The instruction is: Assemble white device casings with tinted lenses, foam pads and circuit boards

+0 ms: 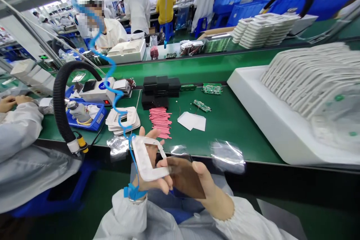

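Cradles white, square-holed plastic frame with spread fingers of left hand; clamps dark-brown, glossy rectangular panel in fingers of right hand.

The white frame hides much of the left hand, part of which shows through its opening. The dark panel covers most of the right hand's fingers, and whether panel and frame touch cannot be told. Ahead of the hands, parts on the circuit board are too small to make out. Right of them, the white tray runs past the picture's edge; to their left, a co-worker's sleeve is cut off and the blue tray's label is unreadable
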Demonstrator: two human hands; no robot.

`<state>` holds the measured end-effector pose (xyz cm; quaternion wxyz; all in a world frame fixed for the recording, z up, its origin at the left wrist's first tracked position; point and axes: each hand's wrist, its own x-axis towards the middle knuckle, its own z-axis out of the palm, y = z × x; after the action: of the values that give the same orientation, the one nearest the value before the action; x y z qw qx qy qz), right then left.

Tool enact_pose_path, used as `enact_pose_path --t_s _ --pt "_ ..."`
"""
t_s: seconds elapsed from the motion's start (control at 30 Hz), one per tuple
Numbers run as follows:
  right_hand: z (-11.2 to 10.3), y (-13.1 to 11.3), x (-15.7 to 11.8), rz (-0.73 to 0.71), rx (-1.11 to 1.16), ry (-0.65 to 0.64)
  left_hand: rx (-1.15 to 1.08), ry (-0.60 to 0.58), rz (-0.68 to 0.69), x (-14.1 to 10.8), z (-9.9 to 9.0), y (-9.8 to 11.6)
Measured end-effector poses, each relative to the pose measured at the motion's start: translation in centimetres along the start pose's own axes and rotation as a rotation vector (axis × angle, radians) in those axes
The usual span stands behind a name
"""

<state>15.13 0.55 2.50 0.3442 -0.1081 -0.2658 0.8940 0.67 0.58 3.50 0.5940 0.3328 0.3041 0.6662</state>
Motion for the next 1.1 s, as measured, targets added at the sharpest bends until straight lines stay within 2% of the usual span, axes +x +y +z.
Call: enact_pose_path --t_s 0.07,0.1,0.2,0.27,0.33,0.43,0.53,0.63,1.0,1.1 --pt "0.1 0.1 0.1 0.018 -0.036 0.015 0.024 0.011 0.069 0.2 0.3 -0.9" --pt "0.0 -0.1 0.1 0.034 -0.087 0.034 0.002 0.015 0.060 0.4 0.2 -1.1" --pt "0.0 -1.6 -0.1 0.037 -0.359 0.205 -0.160 0.020 -0.131 1.1 -0.4 -1.3" --pt "0.2 -2.8 0.0 -0.050 -0.569 0.387 -0.209 0.006 -0.227 1.4 -0.8 -1.4" --pt "0.8 -3.7 0.5 -0.180 -0.781 0.552 -0.206 -0.017 -0.261 1.4 -0.8 -1.8" --pt "1.9 -4.3 1.7 -0.331 -1.117 0.687 -0.170 -0.049 -0.261 1.1 -0.4 -2.7" --pt "2.3 -4.2 3.1 -0.374 -1.392 0.693 -0.141 -0.057 -0.243 0.8 0.0 -3.4" --pt "2.1 -3.9 3.8 -0.351 -1.553 0.676 -0.139 -0.060 -0.224 0.6 0.0 -3.7" --pt "1.9 -4.1 3.7 -0.241 -1.725 0.669 -0.196 0.004 -0.362 0.5 0.0 -4.0" --pt "1.1 -4.6 3.4 -0.265 -1.699 0.555 -0.261 0.002 -0.428 0.8 -0.6 -3.5"
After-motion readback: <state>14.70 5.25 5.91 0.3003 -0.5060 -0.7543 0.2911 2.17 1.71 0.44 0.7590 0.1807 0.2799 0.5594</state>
